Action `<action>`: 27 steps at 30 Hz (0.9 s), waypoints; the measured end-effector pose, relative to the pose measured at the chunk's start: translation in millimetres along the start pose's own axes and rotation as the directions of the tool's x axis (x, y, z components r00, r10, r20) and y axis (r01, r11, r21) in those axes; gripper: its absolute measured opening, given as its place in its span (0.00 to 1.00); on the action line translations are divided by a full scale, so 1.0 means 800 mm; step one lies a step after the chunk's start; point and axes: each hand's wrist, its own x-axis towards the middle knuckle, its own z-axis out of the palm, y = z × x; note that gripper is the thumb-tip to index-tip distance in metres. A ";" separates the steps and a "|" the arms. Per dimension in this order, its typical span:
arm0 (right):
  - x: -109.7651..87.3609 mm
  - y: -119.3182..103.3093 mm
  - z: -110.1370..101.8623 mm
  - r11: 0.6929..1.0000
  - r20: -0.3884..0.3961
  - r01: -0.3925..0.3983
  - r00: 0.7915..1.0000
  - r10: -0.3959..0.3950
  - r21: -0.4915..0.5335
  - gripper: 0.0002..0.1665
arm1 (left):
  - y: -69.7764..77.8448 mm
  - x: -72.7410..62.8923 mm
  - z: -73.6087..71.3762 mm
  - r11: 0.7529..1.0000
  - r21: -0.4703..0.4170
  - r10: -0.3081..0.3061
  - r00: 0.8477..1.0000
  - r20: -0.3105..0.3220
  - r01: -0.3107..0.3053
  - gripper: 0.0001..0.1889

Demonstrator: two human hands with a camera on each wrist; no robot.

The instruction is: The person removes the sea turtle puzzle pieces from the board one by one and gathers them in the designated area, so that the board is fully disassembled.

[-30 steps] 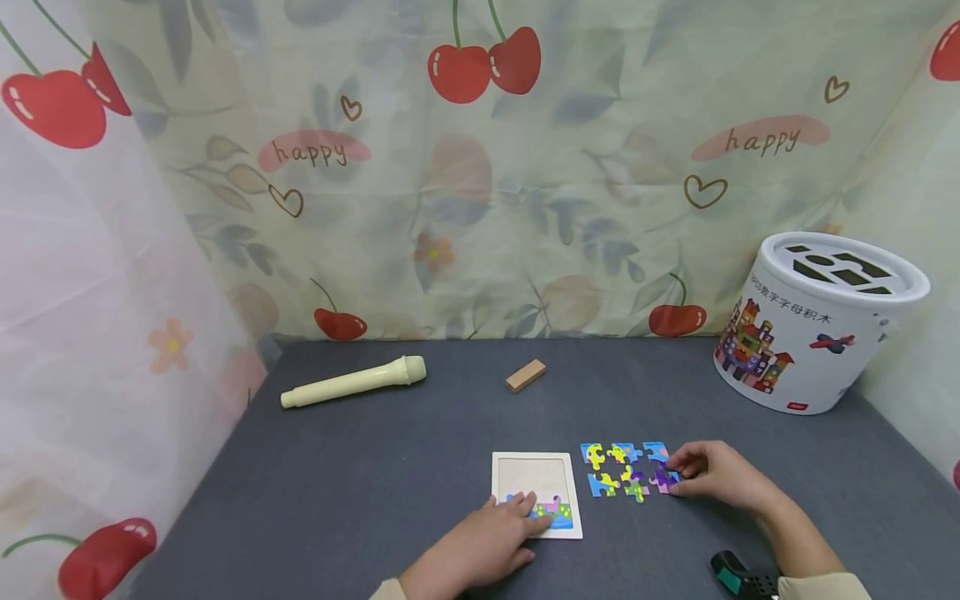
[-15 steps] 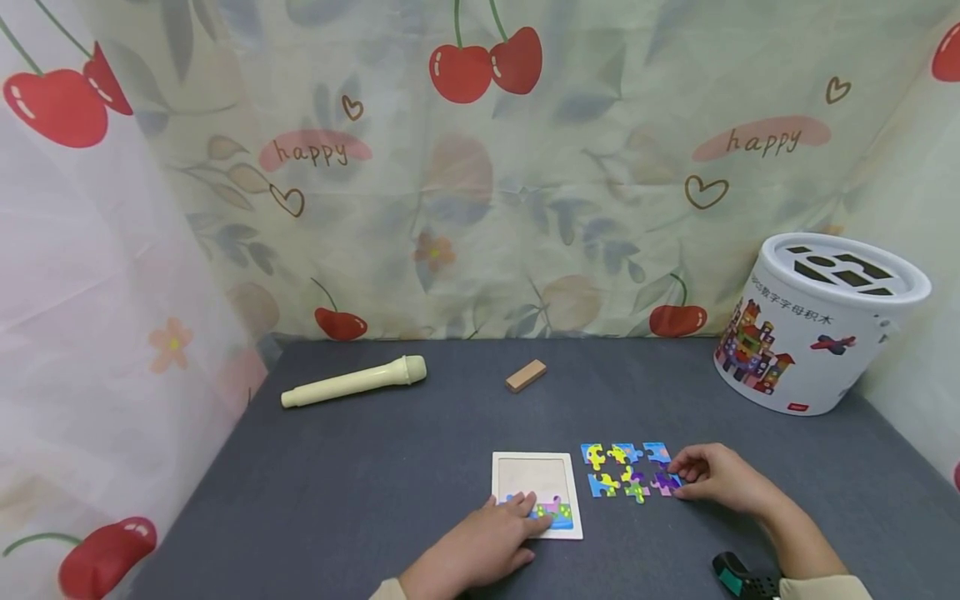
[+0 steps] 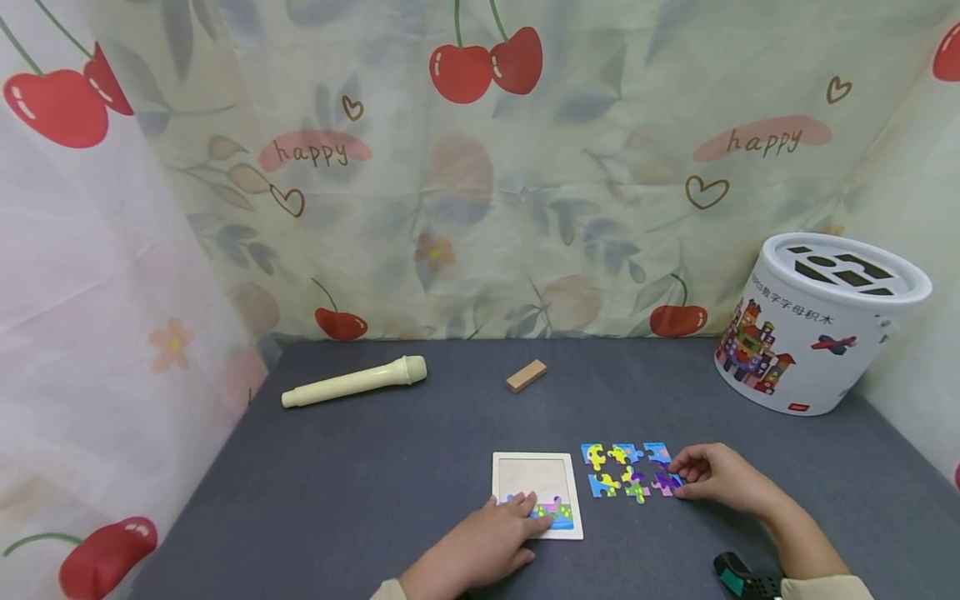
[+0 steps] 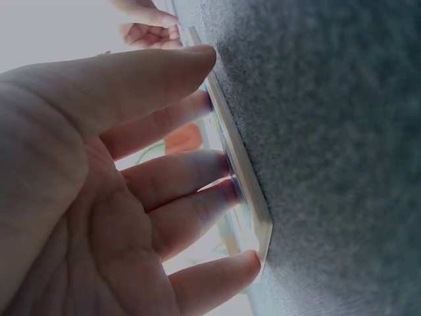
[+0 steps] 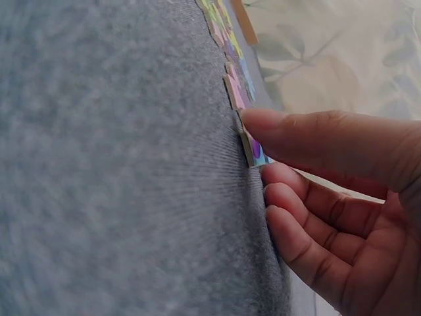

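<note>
In the head view, my left hand [image 3: 491,533] rests with spread fingers on a square wooden puzzle tray [image 3: 576,508]. Colourful joined pieces [image 3: 557,512] fill its lower part, partly covered by the fingers. In the left wrist view, the fingertips [image 4: 220,164] lie along the tray's rim [image 4: 240,158]. To the right of the tray, my right hand [image 3: 723,479] pinches a purple puzzle piece [image 3: 663,482] at the right end of the loose pieces. Up close in the right wrist view, the thumb [image 5: 263,125] covers part of that piece [image 5: 255,148], which lies low at the grey cloth.
Several loose puzzle pieces [image 3: 615,454] lie in two rows beside the tray. Farther back are a wooden block [image 3: 526,376] and a cream toy microphone [image 3: 352,385]. A white bucket [image 3: 813,333] stands at the back right, and a black-and-green object [image 3: 738,575] lies by the right forearm.
My right hand has shifted very slightly to the right with the purple puzzle piece, mostly in the first half second. The left hand stays in place on the tray.
</note>
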 end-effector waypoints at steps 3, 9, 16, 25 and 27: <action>-0.001 -0.001 -0.001 1.000 0.001 0.008 1.000 -0.008 0.007 0.18 | 0.000 -0.001 0.001 1.000 -0.011 -0.002 1.000 -0.010 0.002 0.23; -0.002 -0.009 -0.001 1.000 -0.014 -0.010 1.000 0.010 -0.013 0.18 | -0.001 0.000 0.002 0.999 -0.042 0.002 1.000 -0.001 -0.002 0.24; 0.009 -0.032 0.008 0.998 -0.029 0.017 0.999 -0.019 -0.064 0.18 | -0.005 0.000 0.001 0.999 -0.019 0.038 0.998 -0.041 -0.039 0.24; 0.036 -0.070 0.030 0.992 0.003 0.099 0.995 -0.099 -0.077 0.15 | -0.025 0.004 -0.005 0.995 -0.073 -0.070 0.997 -0.036 0.067 0.27; 0.043 -0.077 0.037 0.990 0.007 0.121 0.993 -0.121 -0.077 0.15 | -0.034 0.006 -0.007 0.988 -0.117 -0.107 0.994 -0.005 0.106 0.28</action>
